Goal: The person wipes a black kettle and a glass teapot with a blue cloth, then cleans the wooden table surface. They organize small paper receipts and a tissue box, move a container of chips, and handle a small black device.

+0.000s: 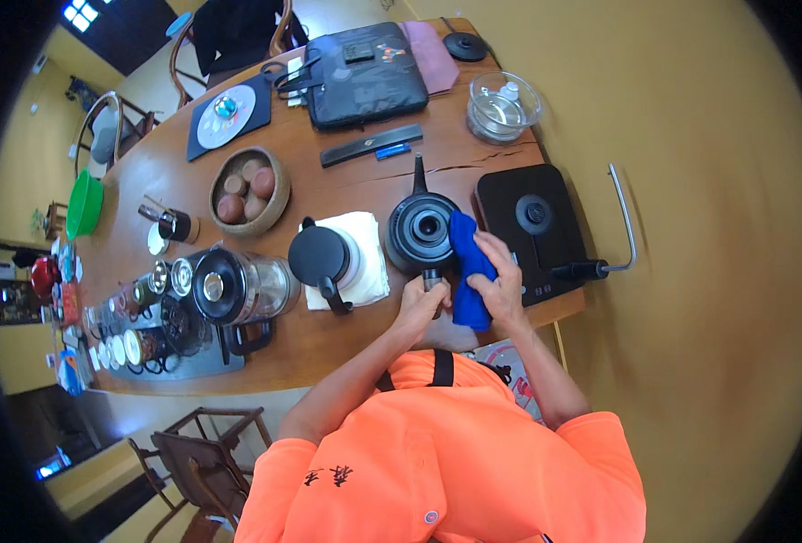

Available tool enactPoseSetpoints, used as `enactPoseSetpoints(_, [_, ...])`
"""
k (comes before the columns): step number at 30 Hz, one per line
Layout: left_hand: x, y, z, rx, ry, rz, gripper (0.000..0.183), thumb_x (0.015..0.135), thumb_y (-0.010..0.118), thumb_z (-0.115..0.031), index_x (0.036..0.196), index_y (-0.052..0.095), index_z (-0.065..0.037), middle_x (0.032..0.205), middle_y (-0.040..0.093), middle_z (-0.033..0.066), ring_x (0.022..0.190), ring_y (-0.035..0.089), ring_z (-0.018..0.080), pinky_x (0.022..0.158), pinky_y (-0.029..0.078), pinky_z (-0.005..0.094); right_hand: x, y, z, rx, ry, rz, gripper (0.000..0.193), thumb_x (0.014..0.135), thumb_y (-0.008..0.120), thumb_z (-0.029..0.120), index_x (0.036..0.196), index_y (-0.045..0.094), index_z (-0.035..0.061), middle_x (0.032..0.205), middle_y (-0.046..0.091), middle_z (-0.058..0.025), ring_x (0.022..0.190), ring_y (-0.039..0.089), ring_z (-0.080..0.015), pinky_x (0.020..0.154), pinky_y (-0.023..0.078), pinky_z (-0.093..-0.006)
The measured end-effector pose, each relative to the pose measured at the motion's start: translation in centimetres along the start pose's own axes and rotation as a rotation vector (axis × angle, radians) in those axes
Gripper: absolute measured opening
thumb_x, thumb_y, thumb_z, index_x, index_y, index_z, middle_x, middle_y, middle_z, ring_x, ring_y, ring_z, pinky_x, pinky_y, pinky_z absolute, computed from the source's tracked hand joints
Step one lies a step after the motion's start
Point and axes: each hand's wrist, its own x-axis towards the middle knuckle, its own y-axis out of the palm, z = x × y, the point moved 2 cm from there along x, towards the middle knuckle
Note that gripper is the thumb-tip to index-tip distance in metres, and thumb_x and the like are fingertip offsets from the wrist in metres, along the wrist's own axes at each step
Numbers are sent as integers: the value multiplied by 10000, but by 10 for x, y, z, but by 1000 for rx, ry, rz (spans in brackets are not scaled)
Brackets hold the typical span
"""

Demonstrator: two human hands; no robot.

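Observation:
A dark kettle with a long thin spout pointing away from me stands at the near right of the wooden table. My left hand is closed round its handle, which points toward me. In my right hand is a blue cloth, its upper end pressed against the kettle's right side. Just right of the cloth is a black electric kettle base with a round connector and a bent metal tube. Left of the kettle, a pot with a black lid rests on a folded white cloth.
A large glass pot and several cups stand on a tray at the left. Beyond are a woven bowl of reddish-brown round things, a black laptop bag, a dark flat bar and a glass bowl near the table's right edge.

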Motion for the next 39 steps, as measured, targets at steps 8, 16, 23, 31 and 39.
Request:
enactPoseSetpoints(8, [-21, -1, -49, -160, -103, -43, 130, 749, 594, -94, 804, 532, 6, 586, 462, 44, 467, 424, 139, 454, 366, 297, 54, -29, 38, -56, -288, -67, 411, 723, 629, 124, 1123, 659, 33, 1208, 606, -130, 1047, 592, -329, 929, 467, -362])
enactPoseSetpoints(16, [-44, -8, -95, -138, -10, 87, 155, 721, 572, -91, 808, 531, 31, 698, 501, 64, 475, 388, 119, 459, 350, 288, 82, -29, -25, 491, 221, 90, 384, 806, 583, 162, 1138, 643, -21, 974, 672, -88, 861, 604, -158, 792, 461, -261])
enactPoseSetpoints(23, [-63, -14, -93, 7, -107, 56, 158, 700, 588, -94, 786, 553, 34, 585, 483, 66, 444, 422, 136, 439, 348, 284, 99, -67, 21, 924, -26, -36, 424, 780, 612, 103, 1188, 632, -10, 1349, 536, -115, 1069, 623, -230, 883, 523, -339])
enactPoseSetpoints(31, [-79, -7, -88, 90, -148, 35, 141, 688, 574, -98, 738, 542, 29, 570, 480, 44, 449, 425, 108, 441, 328, 252, 117, -24, 10, 270, -207, -153, 333, 787, 702, 116, 1117, 676, 78, 1055, 683, -102, 915, 675, -242, 818, 538, -335])
enactPoseSetpoints(39, [-100, -18, -148, 556, 9, 264, 179, 582, 606, -165, 643, 588, 2, 586, 575, 2, 510, 516, 76, 484, 350, 230, 130, -53, 15, 1033, -3, 923, 515, 814, 613, 244, 1272, 566, 13, 1271, 575, -161, 1106, 605, -248, 958, 482, -371])
